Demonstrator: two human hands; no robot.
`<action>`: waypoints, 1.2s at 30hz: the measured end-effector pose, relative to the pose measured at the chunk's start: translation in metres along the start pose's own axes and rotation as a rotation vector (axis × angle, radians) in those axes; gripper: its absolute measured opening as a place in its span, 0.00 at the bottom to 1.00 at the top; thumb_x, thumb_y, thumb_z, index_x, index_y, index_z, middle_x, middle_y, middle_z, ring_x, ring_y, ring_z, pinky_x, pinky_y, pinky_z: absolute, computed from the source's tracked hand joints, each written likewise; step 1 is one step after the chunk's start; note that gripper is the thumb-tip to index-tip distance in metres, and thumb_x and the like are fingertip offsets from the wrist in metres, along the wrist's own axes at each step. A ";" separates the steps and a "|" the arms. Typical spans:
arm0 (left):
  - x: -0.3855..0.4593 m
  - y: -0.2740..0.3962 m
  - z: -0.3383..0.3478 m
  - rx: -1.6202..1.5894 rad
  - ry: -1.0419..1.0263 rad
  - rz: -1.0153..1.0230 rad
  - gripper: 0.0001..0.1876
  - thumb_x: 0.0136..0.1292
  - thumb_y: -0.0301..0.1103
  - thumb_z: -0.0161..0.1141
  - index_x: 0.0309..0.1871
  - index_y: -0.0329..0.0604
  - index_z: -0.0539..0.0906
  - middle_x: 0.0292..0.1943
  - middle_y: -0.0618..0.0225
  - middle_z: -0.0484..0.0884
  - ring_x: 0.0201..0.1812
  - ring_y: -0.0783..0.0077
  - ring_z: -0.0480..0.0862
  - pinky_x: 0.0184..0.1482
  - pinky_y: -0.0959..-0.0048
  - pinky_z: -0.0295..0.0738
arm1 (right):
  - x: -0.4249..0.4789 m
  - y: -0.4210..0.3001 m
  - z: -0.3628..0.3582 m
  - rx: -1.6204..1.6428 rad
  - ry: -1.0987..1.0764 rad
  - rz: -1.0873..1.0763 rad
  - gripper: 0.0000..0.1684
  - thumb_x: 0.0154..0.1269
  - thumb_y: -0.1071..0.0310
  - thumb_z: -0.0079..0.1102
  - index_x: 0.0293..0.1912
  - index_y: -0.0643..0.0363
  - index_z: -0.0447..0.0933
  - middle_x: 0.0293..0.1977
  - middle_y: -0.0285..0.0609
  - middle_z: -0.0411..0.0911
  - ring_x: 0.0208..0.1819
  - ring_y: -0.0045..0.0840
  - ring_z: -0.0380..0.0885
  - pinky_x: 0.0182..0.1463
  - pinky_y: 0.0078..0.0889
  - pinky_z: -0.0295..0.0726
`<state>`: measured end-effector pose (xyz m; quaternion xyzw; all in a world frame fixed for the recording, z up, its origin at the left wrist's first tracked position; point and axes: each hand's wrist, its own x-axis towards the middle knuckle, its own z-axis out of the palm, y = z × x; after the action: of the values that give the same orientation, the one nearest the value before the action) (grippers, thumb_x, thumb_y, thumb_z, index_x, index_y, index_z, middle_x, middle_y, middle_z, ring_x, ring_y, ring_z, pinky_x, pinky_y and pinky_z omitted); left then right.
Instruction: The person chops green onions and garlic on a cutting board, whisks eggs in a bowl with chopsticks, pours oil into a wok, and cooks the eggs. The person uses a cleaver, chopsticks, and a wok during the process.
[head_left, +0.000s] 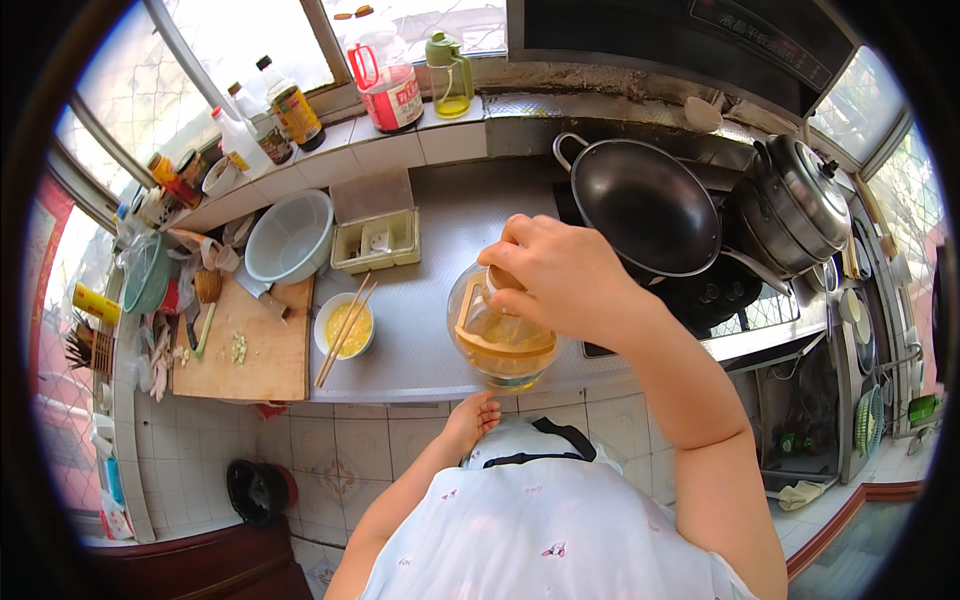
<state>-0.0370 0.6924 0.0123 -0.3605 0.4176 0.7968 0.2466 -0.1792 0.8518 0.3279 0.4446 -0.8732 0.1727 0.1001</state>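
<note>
My right hand (540, 262) grips the cap at the neck of a large clear jug of yellow oil (510, 352) with a tan handle, at the counter's front edge. Whether the cap is loose I cannot tell. Just below the jug, my left hand (475, 418) hangs with fingers slightly curled, holding nothing visible. To the left stands a white bowl of beaten egg (352, 322), with wooden chopsticks (330, 361) laid across it. Chopped white and green bits (238, 348) lie on the wooden cutting board (277, 367). A black wok (645, 202) rests at the stove, right of the jug.
A cleaver (259, 291) and a smaller knife (191, 326) lie by the board. Behind are a plastic basin (289, 236) and a seasoning box (377, 241). Bottles and a green-topped oil pot (450, 79) line the tiled ledge. Stacked steel pots (795, 202) stand right of the wok.
</note>
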 end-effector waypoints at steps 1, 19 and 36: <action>0.001 -0.002 -0.002 -0.006 0.004 0.001 0.18 0.68 0.41 0.50 0.58 0.44 0.72 0.40 0.68 0.79 0.39 0.71 0.79 0.45 0.69 0.76 | -0.001 0.003 -0.001 0.023 0.011 -0.032 0.13 0.54 0.61 0.61 0.39 0.54 0.79 0.37 0.37 0.75 0.42 0.30 0.76 0.41 0.33 0.79; 0.001 0.005 0.005 0.022 0.012 -0.053 0.21 0.69 0.44 0.49 0.61 0.46 0.67 0.40 0.67 0.78 0.39 0.72 0.78 0.43 0.72 0.76 | -0.170 0.118 0.201 0.036 -0.067 0.789 0.23 0.52 0.60 0.66 0.50 0.48 0.74 0.44 0.38 0.70 0.48 0.33 0.73 0.47 0.35 0.77; 0.019 0.016 0.003 -0.006 -0.015 -0.067 0.17 0.71 0.43 0.43 0.55 0.43 0.69 0.43 0.63 0.77 0.42 0.69 0.77 0.46 0.69 0.75 | -0.061 -0.019 0.034 0.314 0.593 -0.129 0.12 0.61 0.66 0.59 0.44 0.59 0.76 0.37 0.44 0.78 0.32 0.31 0.78 0.32 0.25 0.78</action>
<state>-0.0607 0.6878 0.0066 -0.3690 0.4013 0.7919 0.2751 -0.1286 0.8734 0.2805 0.4393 -0.7390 0.4200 0.2908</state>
